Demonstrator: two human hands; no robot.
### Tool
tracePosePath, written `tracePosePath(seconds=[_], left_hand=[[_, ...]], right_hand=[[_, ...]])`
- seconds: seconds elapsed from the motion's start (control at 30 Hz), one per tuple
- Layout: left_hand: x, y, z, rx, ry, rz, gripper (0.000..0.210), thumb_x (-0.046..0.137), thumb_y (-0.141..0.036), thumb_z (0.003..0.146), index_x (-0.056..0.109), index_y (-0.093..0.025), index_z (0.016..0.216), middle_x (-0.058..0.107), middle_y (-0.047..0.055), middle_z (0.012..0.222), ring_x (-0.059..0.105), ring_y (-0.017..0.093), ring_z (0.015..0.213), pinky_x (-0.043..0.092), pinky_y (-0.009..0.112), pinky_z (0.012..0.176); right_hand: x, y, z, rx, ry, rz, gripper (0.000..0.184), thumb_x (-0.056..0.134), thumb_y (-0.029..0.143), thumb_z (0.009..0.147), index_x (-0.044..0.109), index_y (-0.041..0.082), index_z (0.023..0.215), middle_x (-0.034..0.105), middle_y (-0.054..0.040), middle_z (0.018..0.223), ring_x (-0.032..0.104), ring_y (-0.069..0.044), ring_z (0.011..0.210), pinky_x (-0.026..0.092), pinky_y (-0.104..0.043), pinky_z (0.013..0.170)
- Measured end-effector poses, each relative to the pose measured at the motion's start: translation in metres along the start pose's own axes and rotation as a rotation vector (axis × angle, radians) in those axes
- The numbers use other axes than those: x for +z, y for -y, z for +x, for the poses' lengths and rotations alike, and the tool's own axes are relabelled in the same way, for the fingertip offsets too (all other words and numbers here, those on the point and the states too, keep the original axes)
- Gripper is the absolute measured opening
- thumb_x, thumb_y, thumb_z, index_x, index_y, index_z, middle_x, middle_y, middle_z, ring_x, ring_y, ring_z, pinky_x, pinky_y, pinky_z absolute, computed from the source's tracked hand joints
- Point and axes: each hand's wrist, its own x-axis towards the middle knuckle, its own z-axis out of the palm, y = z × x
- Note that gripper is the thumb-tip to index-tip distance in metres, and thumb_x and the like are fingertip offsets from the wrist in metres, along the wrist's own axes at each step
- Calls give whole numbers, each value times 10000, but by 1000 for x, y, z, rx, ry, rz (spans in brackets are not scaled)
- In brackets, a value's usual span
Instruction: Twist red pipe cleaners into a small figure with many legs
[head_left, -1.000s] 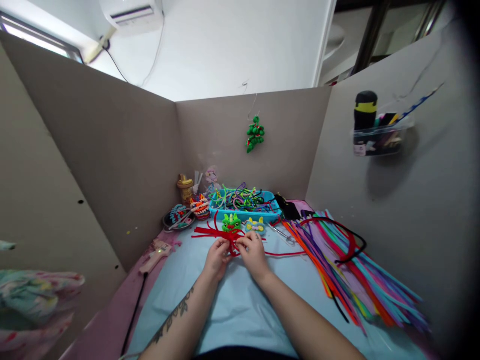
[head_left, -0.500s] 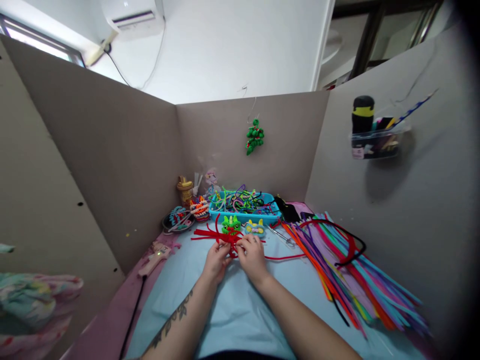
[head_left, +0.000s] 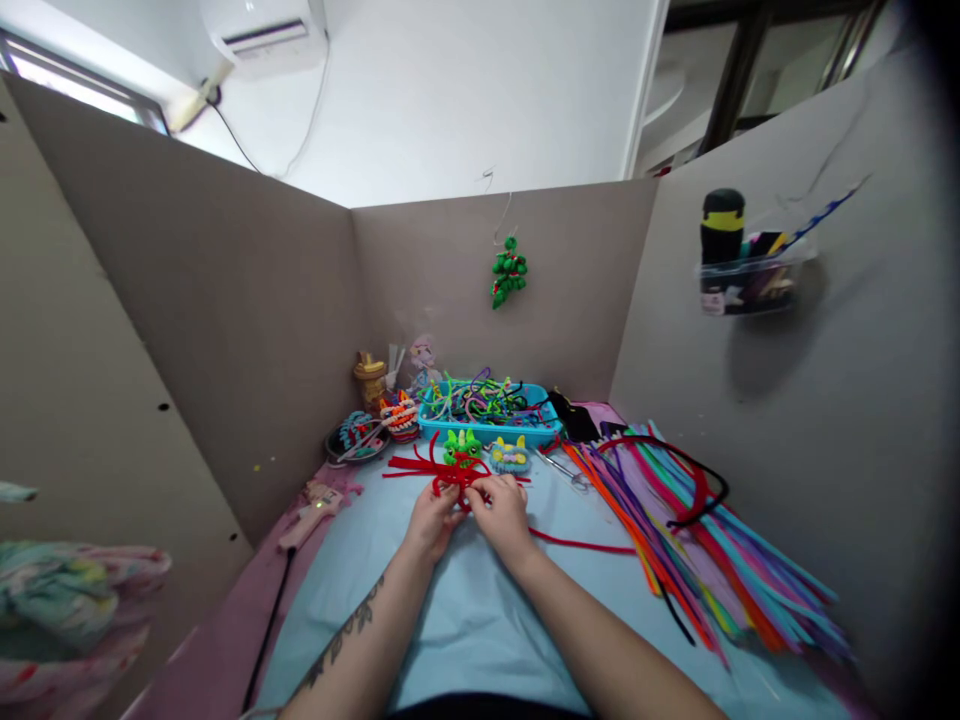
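Red pipe cleaners (head_left: 459, 482) are bent and crossed between my two hands, above the light blue cloth. My left hand (head_left: 435, 515) pinches them from the left side. From the right, my right hand (head_left: 498, 508) has its fingers closed on the same red piece; the fingertips partly hide the join. One long red strand (head_left: 581, 542) trails out to the right past my right wrist. Just beyond my hands sit a green pipe-cleaner figure (head_left: 461, 447) and a blue and yellow one (head_left: 510, 455). More straight red pipe cleaners (head_left: 412, 465) lie to the left.
A blue tray (head_left: 491, 432) of tangled pipe cleaners stands at the back. Scissors (head_left: 562, 468) lie beside a large bundle of coloured pipe cleaners (head_left: 697, 540) on the right. A pink corded glue gun (head_left: 311, 515) rests at left. Grey partitions (head_left: 255, 290) enclose the table.
My right hand's fingers have shifted slightly on the red piece. The long red strand's free end now reaches farther right and lower. The other things stay in place.
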Motion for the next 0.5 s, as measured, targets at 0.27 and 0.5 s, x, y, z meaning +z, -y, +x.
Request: tracePosePath(seconds=[0.27, 0.5], left_hand=[[-1, 3, 0, 9, 52, 28, 338, 790, -231, 542, 592, -148, 803, 645, 32, 758, 610, 145, 690, 472, 245, 588], [3, 3, 0, 41, 1, 109, 405, 817, -246, 479, 587, -149, 798, 657, 35, 749, 618, 152, 672, 463, 252, 597]], right_hand=[[2, -2, 1, 75, -11, 13, 188, 535, 305, 769, 638, 229, 631, 674, 7, 728, 513, -191, 807, 262, -300, 725], [3, -2, 1, 80, -25, 7, 186, 546, 272, 757, 625, 229, 594, 668, 4, 696, 505, -198, 800, 257, -307, 725]])
